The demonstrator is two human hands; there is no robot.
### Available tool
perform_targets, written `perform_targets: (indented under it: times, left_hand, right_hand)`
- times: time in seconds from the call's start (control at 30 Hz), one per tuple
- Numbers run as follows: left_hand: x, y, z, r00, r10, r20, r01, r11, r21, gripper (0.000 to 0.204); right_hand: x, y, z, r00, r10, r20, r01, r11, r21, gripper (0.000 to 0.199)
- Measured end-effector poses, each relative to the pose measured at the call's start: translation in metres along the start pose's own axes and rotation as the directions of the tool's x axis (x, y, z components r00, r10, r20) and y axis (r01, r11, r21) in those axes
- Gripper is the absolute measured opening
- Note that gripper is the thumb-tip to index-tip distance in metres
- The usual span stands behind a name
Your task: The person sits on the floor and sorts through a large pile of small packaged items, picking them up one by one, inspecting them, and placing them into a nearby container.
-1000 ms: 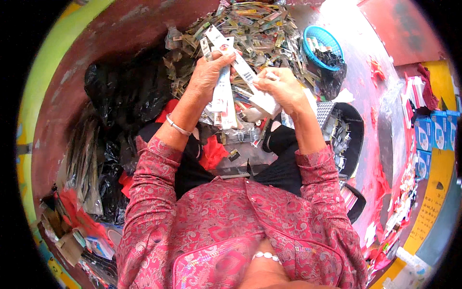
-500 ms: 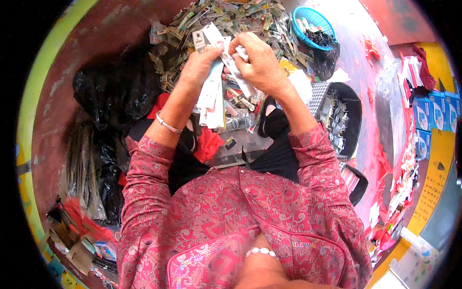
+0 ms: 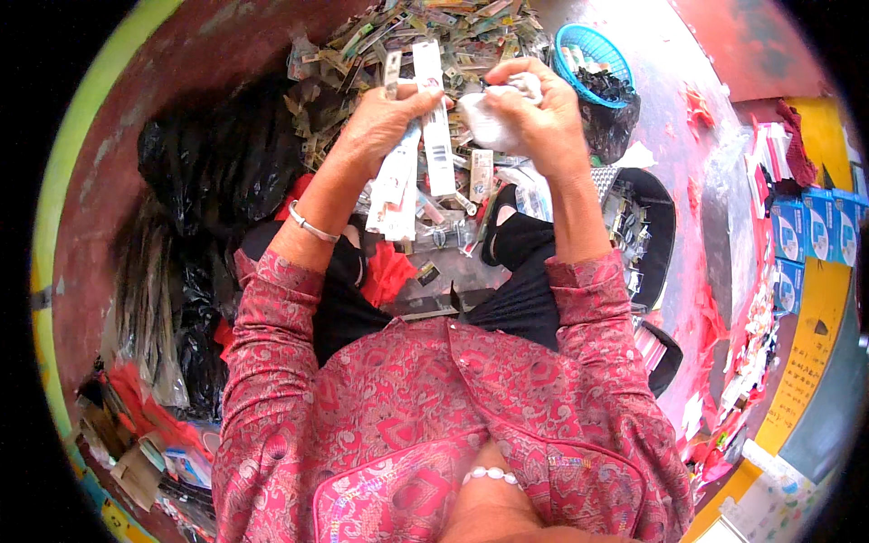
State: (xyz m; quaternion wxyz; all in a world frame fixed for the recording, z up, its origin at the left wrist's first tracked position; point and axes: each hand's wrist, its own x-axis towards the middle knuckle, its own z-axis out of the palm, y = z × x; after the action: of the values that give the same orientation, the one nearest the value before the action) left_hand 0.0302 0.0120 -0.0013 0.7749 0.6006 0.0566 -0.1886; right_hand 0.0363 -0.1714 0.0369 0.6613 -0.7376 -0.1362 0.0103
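Left hand pinches a few white strips between thumb and fingers, grip narrow; I have them in front of a loose pile of small packets. Right hand curls round a crumpled white wad, just right of the strips, apart from them; cloth or paper, I can't tell. Blue basket beyond the right hand, black tray near the right forearm, black plastic bag off left.
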Motion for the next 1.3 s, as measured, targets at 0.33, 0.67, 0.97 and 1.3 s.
perform_targets:
  times: [0.33,0.67,0.97,1.3]
  left_hand:
    - [-0.014,-0.007,0.017,0.948,0.190,0.255,-0.248,0.944,0.218,0.020]
    - [-0.008,-0.010,0.013,0.955,0.263,0.135,-0.294,0.894,0.339,0.022]
    - [-0.017,-0.005,0.015,0.989,0.065,0.134,-0.082,0.989,0.125,0.025]
    - [-0.021,-0.004,0.021,0.994,-0.038,0.105,0.035,0.999,0.034,0.028]
  right_hand:
    - [0.015,0.020,0.004,0.842,-0.527,-0.117,0.259,0.584,-0.770,0.011]
    - [-0.001,0.008,0.015,0.988,-0.038,-0.151,-0.072,0.746,-0.662,0.044]
    - [0.000,0.025,0.011,0.991,0.113,-0.079,-0.136,0.889,-0.438,0.035]
    - [-0.005,0.016,0.005,0.955,0.274,0.117,-0.287,0.951,0.113,0.017]
